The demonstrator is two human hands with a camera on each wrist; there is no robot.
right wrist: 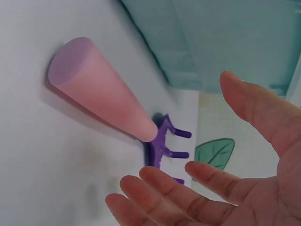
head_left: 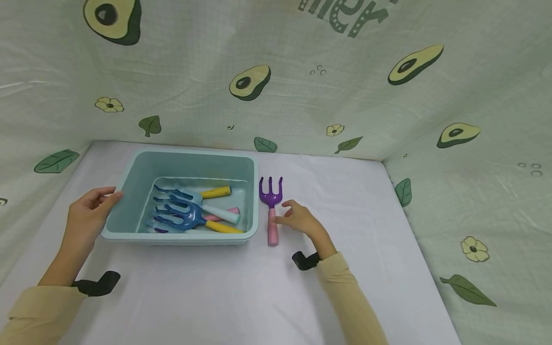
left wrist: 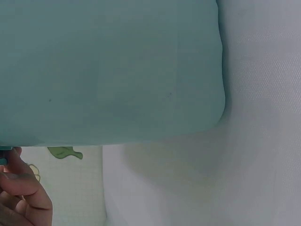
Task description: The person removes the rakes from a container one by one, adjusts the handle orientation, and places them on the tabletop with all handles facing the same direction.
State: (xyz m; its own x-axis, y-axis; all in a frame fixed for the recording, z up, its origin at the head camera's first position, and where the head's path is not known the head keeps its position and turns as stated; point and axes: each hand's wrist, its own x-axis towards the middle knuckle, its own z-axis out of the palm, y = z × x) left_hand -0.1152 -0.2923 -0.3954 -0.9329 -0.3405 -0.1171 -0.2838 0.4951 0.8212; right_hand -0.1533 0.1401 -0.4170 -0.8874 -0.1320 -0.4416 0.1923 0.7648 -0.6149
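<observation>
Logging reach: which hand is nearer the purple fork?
Right. The right hand is beside the fork; the left hand is across the bin, gripping its left rim.

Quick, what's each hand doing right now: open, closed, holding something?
Left hand: closed, holding the tub by its edge.
Right hand: open, holding nothing, next to the purple fork.

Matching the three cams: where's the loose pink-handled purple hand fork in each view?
Head: the pink-handled purple hand fork lies just right of the teal bin, just below image centre.
Left wrist: not in it.
Right wrist: handle left of centre, purple tines near centre.
Shared landmark: the teal bin, left of centre, upper left and upper right respectively.
</observation>
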